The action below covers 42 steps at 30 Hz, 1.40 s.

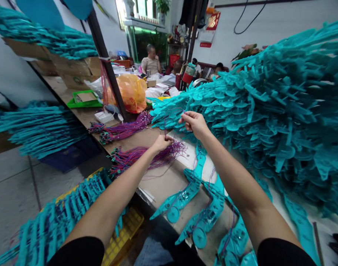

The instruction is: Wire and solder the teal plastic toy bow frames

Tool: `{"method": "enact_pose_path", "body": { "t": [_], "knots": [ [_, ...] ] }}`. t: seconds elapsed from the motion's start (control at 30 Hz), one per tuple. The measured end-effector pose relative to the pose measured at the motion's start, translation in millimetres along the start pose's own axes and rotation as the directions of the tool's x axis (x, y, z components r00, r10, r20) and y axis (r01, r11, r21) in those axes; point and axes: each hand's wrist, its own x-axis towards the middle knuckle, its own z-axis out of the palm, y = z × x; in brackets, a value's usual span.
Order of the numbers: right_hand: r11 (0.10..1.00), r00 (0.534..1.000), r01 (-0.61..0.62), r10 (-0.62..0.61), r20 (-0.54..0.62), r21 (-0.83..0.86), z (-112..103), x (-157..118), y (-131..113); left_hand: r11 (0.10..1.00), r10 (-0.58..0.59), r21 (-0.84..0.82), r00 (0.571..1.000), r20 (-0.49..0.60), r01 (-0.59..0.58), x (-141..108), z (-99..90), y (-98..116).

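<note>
My right hand (195, 122) is raised over the table, its fingers pinched on a thin purple wire. Lower and to the left, my left hand (161, 143) is closed on a purple wire (165, 123) that rises from its fingers. Right beside it lies a bundle of purple and red wires (132, 157) with small green ends. Nearer to me, several flat turquoise plastic parts (182, 197) with round discs lie in a row, thin wires running along them. Whether both hands hold the same wire I cannot tell.
A tall heap of turquoise parts (268, 96) fills the right side. A second wire bundle (127, 127) lies behind, near a dark post (106, 62) and an orange plastic bag (131, 92). A yellow crate (127, 225) with wired parts stands below left. People sit at the back.
</note>
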Motion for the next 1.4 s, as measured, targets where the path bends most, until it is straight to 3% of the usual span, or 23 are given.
{"method": "enact_pose_path", "body": {
  "t": [0.1,0.2,0.3,0.47,0.6,0.93,1.07,1.4],
  "knots": [
    [0.956,0.999,-0.014,0.025,0.033,-0.294,-8.5,-3.5,18.4,1.000,0.028,0.011,0.999,0.016,-0.028,0.4,0.1,1.0],
    [0.804,0.992,0.023,0.056,0.115,-0.594,-13.1,-7.0,39.7,0.998,0.060,0.011,0.997,0.037,-0.061,1.1,1.0,3.1],
    [0.704,0.984,0.053,0.085,0.158,-0.708,-11.3,-9.8,55.4,0.996,0.088,0.010,0.995,0.051,-0.088,0.8,3.2,4.6],
    [0.676,0.987,0.092,0.037,0.158,-0.731,-5.2,-16.3,65.1,0.994,0.108,0.003,0.993,0.045,-0.108,-1.4,4.8,5.7],
    [0.668,1.000,0.020,0.001,0.029,-0.744,-2.9,-25.6,75.2,0.995,0.097,-0.016,0.995,0.020,-0.096,-1.1,3.6,4.5],
    [0.769,0.982,-0.144,0.036,-0.183,-0.623,14.5,-35.5,110.6,0.996,0.083,-0.012,0.993,-0.086,-0.084,2.4,11.8,-9.6],
    [0.809,0.979,-0.149,0.040,-0.199,-0.569,15.0,-38.2,114.9,0.997,0.080,0.016,0.985,-0.153,-0.078,3.0,12.8,-13.2],
    [0.874,0.976,-0.122,0.020,-0.217,-0.470,10.4,-41.7,122.6,0.993,-0.018,-0.116,0.995,-0.102,0.006,-1.3,18.2,-7.0]
  ]
}}
